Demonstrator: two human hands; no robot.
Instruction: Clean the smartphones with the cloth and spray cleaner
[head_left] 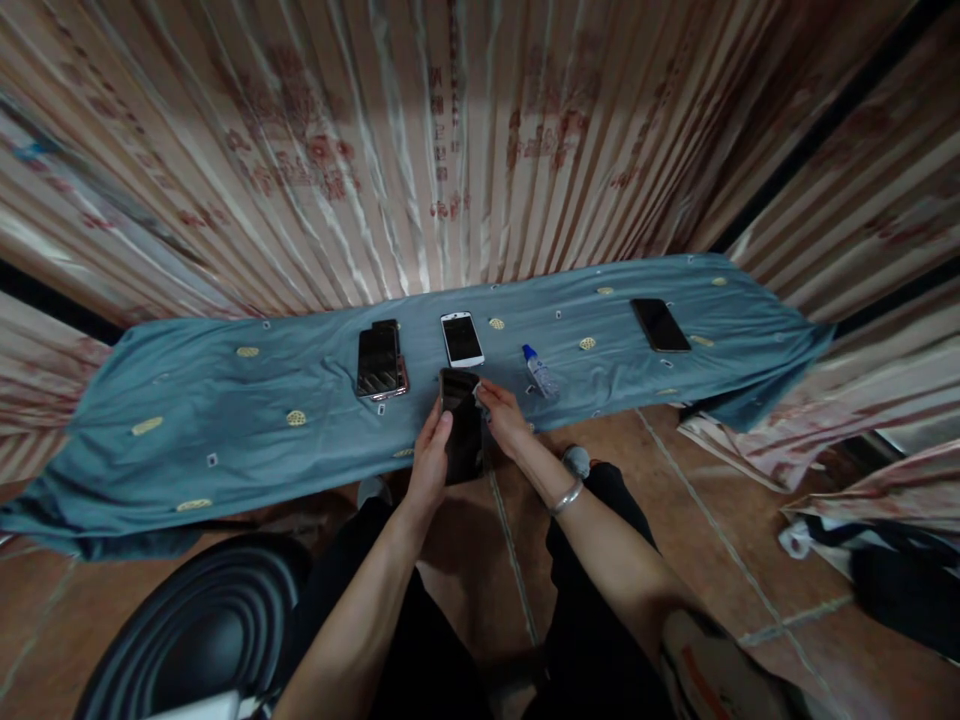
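My left hand (431, 450) is closed around the left edge of a dark smartphone (466, 445), its thumb lying along the side. The phone is tilted, with its dark glossy face towards me, just off the front edge of the cloth-covered bench. At the phone's upper right corner, my right hand (504, 415) has its fingers pinched together. Something small and pale shows at those fingertips, too small to name. Beyond the held phone lies a white-framed smartphone (462, 339). A clear bottle with a blue cap (540, 372) lies to the right.
A blue patterned cloth (247, 420) covers the long bench. Several dark phones (377, 362) lie stacked on its left part, and another dark phone (660, 325) lies at the right. Pleated curtains (420, 150) hang behind. A black ribbed round stool (202, 630) stands at lower left.
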